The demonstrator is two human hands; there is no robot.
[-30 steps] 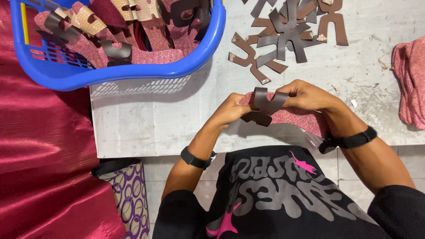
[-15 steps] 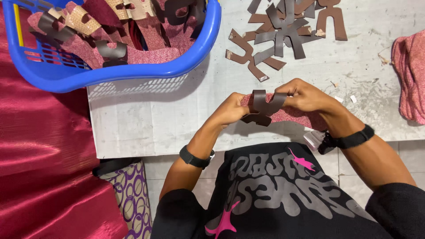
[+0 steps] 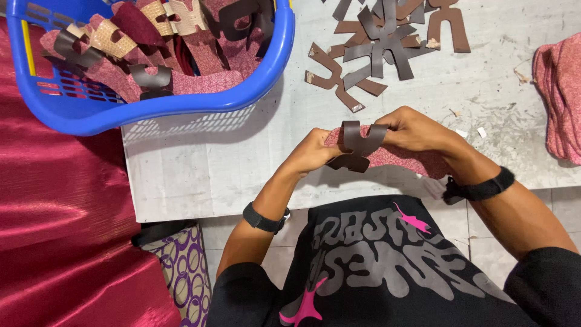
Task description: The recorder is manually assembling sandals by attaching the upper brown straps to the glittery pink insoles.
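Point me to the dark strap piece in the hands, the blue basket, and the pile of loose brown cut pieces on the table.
dark strap piece (image 3: 361,138), head view, on its looped middle between both hands.
blue basket (image 3: 181,104), head view, on its near rim.
pile of loose brown cut pieces (image 3: 387,42), head view, on the overlapping middle of the pile.

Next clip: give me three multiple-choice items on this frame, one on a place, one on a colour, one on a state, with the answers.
1. Where does the blue basket sit?
A. on the table's far left corner
B. on the floor
C. on the person's lap

2. What colour are the loose strap pieces on the table?
A. white
B. dark brown
C. green

3. How is the brown strap held?
A. lying flat, untouched
B. hanging from the basket
C. pinched between left hand and right hand over a pink sole piece

Answers: 1 A, its rim overhangs that corner; 2 B, all look brown; 3 C, both hands grip it.
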